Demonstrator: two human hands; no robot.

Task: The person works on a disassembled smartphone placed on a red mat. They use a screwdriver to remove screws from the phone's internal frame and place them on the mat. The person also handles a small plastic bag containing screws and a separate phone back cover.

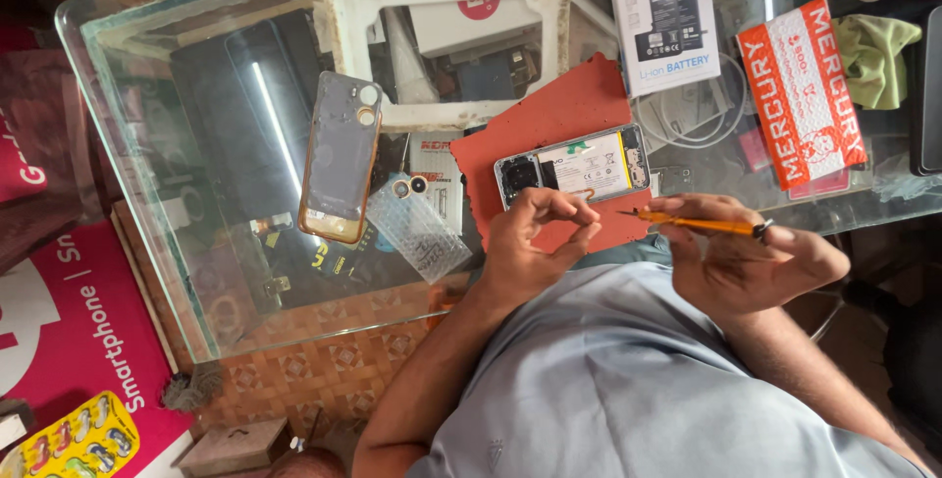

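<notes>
**A:** Looking down at a glass counter (147,144) here. What's in each hand?

**B:** The right hand (731,252) has its fingers clenched around a thin orange screwdriver (702,224), tip aimed toward the other hand. The left hand (535,238) is curled with thumb and forefinger pinched together right at the lower edge of the opened phone (574,166). Might be something tiny in that pinch, honestly can't tell, too small.

**A:** And where's the phone sitting?

**B:** Face down with its back off, lying on an orange-red mat (540,120) on the counter, just above both hands. You can see the white battery and the black camera block inside.

**A:** What else is around?

**B:** The removed back cover (340,156), gold-edged with camera cutouts, lies well off to the side of the mat. Next to it there's a clear ridged plastic piece (417,228). A white battery box (662,17) sits past the phone, touching the mat's far corner, and a red-and-white packet (800,95) is beside it, with a green cloth (878,56) near that. A white foam frame (446,41) lies at the far side.
</notes>
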